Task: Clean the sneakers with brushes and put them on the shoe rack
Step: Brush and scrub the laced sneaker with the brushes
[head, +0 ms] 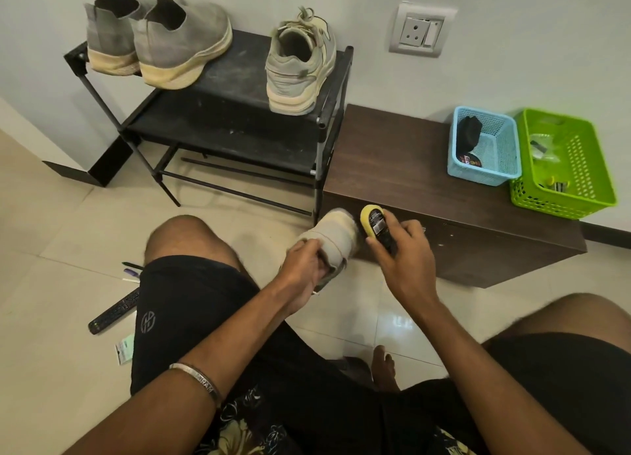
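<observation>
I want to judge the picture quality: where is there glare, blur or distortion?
Head view: ceiling light glares on the floor tiles; the sneaker and right hand are slightly motion-blurred; the wide lens bends the shoe rack and wall lines.

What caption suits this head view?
Left hand holds a sneaker; right hand applies a yellow-tipped brush.

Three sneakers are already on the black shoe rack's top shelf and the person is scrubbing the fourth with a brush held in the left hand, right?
Not quite: the head view shows the yellow-headed black brush in the right hand; the left hand holds the beige sneaker.
</observation>
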